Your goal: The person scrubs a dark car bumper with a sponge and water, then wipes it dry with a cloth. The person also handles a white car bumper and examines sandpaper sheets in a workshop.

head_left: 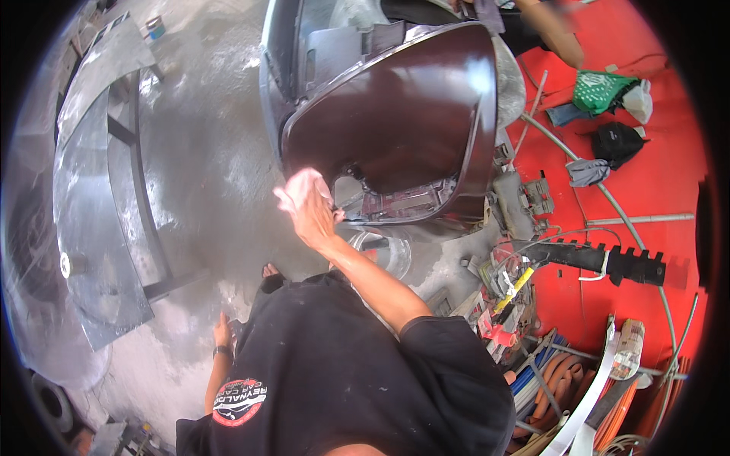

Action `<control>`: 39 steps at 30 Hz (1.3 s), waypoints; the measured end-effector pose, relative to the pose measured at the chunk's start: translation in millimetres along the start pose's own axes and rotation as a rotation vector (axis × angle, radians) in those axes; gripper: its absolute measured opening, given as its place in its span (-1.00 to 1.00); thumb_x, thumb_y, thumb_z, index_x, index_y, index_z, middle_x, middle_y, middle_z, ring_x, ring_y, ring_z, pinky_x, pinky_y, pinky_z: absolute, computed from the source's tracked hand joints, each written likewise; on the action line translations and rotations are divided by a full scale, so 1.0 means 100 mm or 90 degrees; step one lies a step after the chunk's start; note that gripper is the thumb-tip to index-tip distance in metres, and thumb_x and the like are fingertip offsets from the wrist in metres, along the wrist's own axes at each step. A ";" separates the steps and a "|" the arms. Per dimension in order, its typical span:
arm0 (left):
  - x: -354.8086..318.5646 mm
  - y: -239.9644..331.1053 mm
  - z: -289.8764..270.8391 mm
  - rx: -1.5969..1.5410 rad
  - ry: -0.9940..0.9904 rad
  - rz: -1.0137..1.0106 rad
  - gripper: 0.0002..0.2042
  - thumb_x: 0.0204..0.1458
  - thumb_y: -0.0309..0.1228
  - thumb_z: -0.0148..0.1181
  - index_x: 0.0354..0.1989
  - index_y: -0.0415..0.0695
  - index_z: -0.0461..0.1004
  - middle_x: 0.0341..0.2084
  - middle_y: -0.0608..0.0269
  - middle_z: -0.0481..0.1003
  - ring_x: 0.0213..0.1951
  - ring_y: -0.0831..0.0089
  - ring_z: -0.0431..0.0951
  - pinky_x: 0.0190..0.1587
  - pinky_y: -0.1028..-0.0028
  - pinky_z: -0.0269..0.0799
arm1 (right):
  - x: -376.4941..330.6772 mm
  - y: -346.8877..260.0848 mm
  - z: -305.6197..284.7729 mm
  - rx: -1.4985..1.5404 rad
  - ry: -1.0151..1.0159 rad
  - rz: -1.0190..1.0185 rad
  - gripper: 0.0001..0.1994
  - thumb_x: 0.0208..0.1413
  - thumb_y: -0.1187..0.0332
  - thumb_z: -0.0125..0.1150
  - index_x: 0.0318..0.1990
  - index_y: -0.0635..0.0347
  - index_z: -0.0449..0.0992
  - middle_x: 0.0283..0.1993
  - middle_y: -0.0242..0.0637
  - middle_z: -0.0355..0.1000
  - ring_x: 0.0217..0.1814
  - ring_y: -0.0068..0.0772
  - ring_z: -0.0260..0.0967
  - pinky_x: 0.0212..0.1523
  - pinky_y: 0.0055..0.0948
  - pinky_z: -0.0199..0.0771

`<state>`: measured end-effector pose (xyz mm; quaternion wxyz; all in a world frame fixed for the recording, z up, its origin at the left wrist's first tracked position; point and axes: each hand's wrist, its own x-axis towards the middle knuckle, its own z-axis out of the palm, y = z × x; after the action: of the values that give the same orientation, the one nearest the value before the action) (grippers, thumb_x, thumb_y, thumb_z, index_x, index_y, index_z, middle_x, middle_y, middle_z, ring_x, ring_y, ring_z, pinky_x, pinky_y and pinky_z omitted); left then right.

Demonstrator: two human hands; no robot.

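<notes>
My right hand (310,209) is shut on a crumpled pink cloth (300,185) and presses it against the lower left edge of a glossy dark maroon car body panel (403,114). The panel stands upright in front of me, with an open cut-out at its bottom showing grey inner parts. My left hand (222,332), with a dark band at the wrist, hangs low beside my black shirt and holds nothing. A clear plastic container (384,251) sits on the ground just below my right forearm.
A grey sheet-metal panel (99,190) lies on a dark frame at the left over wet concrete. On the right, a red floor (654,182) carries a black toothed part (608,262), cloths, a black bag, rods and orange hoses (563,380). Another person's arm (551,30) shows at the top.
</notes>
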<state>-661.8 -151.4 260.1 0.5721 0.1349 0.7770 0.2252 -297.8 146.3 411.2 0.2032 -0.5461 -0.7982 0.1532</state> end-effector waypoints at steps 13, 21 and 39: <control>0.32 0.36 0.63 -0.133 -0.040 0.017 -0.28 0.18 0.24 0.02 0.23 -0.19 0.41 -0.07 0.07 0.59 -0.19 0.37 0.60 -0.31 0.34 0.47 | 1.35 0.20 -2.61 -0.357 0.511 0.004 -0.40 0.28 0.00 0.01 0.41 0.00 0.21 0.41 0.27 0.08 0.54 0.38 -0.16 0.41 0.34 -0.13; 0.60 -0.52 0.61 -0.060 0.034 0.149 -0.48 0.22 0.11 0.11 -0.36 -0.21 0.57 -0.52 0.20 0.58 -0.45 0.41 0.60 -0.40 0.37 0.51 | 0.92 0.04 -0.74 0.339 0.050 -0.300 -0.50 0.06 0.19 0.21 0.13 0.23 0.37 0.14 -0.12 0.32 0.26 -0.17 0.24 0.32 -0.07 0.11; -0.42 3.72 2.18 -0.149 -0.542 0.345 0.07 0.09 0.52 -0.39 0.51 -0.20 -0.20 0.49 -0.06 -0.10 0.47 0.03 -0.03 0.45 -0.02 -0.20 | -1.59 0.98 -3.33 0.326 0.277 0.533 -0.62 0.33 0.26 0.06 0.20 0.28 0.41 -0.05 -0.16 0.52 0.02 -0.28 0.47 0.08 -0.31 0.44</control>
<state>-459.5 192.2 429.0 0.7702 0.3460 0.3819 0.3758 -3.4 40.5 630.9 0.4123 -0.7697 -0.3887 0.2943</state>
